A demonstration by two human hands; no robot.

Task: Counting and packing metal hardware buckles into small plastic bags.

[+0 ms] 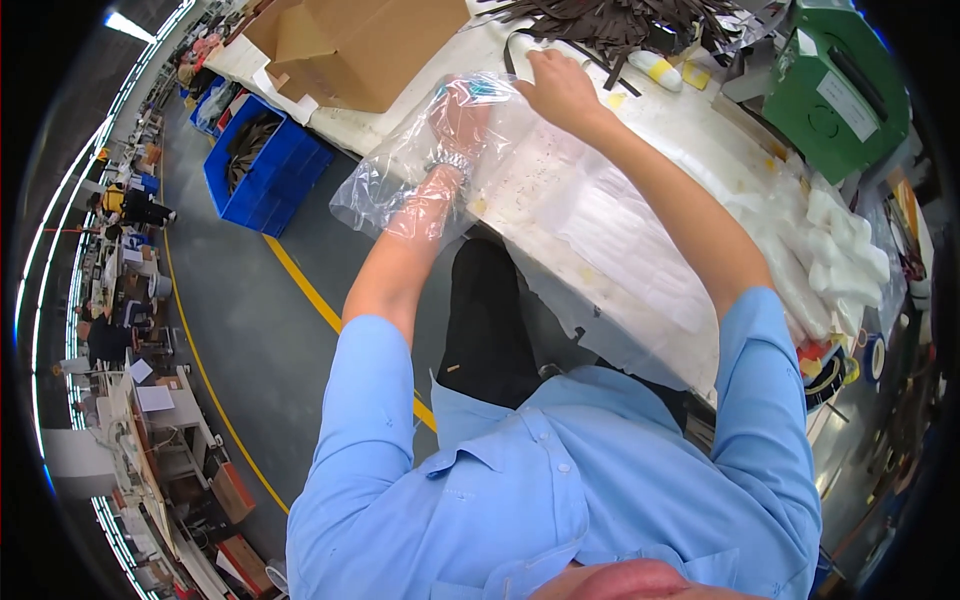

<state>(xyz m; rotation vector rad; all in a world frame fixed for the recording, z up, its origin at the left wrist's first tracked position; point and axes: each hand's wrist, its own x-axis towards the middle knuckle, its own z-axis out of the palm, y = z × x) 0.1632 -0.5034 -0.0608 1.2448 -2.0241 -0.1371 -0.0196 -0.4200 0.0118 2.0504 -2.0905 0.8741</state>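
Observation:
My left hand (460, 118) is inside a clear plastic bag (385, 180), which drapes over the wrist and part of the forearm. Glare and teal print on the bag hide its fingertips. Near the far edge of the bag, my right hand (562, 92) reaches over the white table, thumb apart from the bent fingers. Its fingertips are by a white rounded piece (522, 46) and a dark strap (508, 58); whether they touch these I cannot tell.
A cardboard box (345, 55) stands at the table's far left, with a blue bin (265, 165) below it. Brown strips (620, 25) are heaped at the back. A green machine (835, 95) sits at right, near white plastic bags (835, 250). The white table (540, 225) has a near-left corner.

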